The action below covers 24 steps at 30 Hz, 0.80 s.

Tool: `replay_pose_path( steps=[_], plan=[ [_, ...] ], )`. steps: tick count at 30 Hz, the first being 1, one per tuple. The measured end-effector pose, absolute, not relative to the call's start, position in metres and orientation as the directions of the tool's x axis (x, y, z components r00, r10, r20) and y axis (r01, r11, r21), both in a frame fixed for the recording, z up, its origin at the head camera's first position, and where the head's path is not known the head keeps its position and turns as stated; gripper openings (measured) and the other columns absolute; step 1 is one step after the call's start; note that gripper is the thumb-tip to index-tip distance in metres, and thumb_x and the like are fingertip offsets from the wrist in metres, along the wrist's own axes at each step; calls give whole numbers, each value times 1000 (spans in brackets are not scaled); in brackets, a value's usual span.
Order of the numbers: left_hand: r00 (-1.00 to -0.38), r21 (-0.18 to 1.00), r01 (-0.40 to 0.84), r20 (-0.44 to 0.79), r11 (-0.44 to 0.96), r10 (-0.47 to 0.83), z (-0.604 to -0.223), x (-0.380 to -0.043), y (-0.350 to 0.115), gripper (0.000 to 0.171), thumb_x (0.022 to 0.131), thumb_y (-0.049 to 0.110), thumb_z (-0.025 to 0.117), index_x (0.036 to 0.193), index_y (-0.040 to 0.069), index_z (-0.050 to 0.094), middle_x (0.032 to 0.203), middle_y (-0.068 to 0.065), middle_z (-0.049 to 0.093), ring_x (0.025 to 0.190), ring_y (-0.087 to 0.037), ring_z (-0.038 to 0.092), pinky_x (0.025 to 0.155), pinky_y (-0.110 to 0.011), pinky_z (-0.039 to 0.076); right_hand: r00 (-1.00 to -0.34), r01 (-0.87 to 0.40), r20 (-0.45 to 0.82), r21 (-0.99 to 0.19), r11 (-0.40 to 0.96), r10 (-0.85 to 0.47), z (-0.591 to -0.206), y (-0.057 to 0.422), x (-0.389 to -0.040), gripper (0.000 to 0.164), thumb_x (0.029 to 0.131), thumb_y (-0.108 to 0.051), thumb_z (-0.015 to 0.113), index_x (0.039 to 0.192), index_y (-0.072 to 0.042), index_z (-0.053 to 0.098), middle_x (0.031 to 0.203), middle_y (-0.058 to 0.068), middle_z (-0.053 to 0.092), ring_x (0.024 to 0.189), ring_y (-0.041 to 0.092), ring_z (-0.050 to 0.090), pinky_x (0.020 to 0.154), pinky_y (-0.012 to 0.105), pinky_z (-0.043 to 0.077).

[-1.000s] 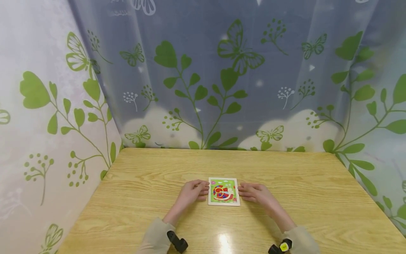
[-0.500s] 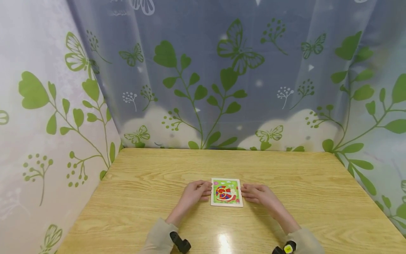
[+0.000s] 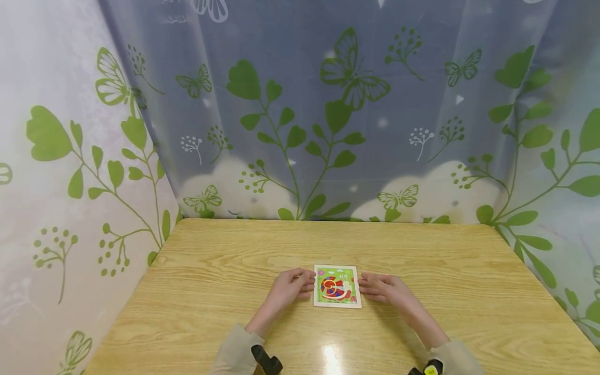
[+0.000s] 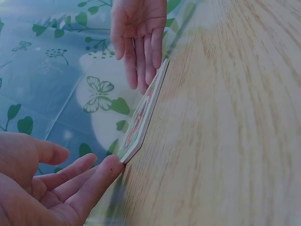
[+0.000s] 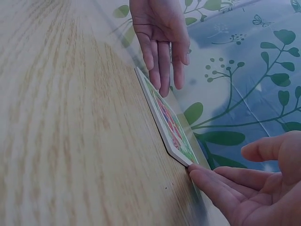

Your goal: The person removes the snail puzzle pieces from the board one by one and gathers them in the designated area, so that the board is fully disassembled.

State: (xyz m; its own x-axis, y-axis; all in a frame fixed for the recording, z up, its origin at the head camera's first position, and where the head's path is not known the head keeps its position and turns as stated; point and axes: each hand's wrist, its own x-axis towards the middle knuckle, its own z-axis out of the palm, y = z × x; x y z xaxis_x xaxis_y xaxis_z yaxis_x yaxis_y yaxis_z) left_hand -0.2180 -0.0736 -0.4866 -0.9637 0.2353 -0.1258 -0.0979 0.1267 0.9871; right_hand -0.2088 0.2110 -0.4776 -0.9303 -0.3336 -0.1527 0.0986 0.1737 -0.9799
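A small square picture board (image 3: 336,286) with a pale frame lies flat on the table, its face showing a red-and-blue snail on green. My left hand (image 3: 287,287) is at its left edge, fingers extended and relaxed. On the opposite side, the fingers of my right hand (image 3: 388,290) reach the right edge in the same way. In the left wrist view, a fingertip of the left hand (image 4: 61,188) meets the near corner of the board (image 4: 146,113). The right wrist view shows the right hand (image 5: 249,188) with fingertips at the board's corner.
The wood-grain table (image 3: 225,255) spreads around the board on all sides. Behind it hangs a blue curtain (image 3: 300,104) with green leaves and butterflies, and pale printed cloth (image 3: 61,208) closes off the left side. Black wrist cameras (image 3: 266,359) sit at the sleeves.
The board has slid to the right and slightly nearer the person, with both hands shifting along at its sides. Fingers keep the same extended pose.
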Motion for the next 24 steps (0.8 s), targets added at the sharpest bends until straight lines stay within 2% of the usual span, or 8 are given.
replay_pose_path(
  steps=[9,24],
  plan=[
    [-963,986,-99,-129,134,236,-487,-215,-75,34,108,18,52,127,-7,64,116,-22,70,103,-31,71,82,-35,61,-923,85,-148,-979,186,-356,-481,213,-207,58,110,-24,45,144,22,36,142,35,49,126,39,59,101,34,52],
    [-959,987,-95,-125,128,253,-487,-213,-74,36,108,20,51,129,-7,63,119,-24,69,107,-33,70,83,-38,61,-920,102,-162,-978,181,-357,-478,213,-204,60,110,-26,44,145,22,34,143,35,48,126,37,59,101,35,52]
  ],
)
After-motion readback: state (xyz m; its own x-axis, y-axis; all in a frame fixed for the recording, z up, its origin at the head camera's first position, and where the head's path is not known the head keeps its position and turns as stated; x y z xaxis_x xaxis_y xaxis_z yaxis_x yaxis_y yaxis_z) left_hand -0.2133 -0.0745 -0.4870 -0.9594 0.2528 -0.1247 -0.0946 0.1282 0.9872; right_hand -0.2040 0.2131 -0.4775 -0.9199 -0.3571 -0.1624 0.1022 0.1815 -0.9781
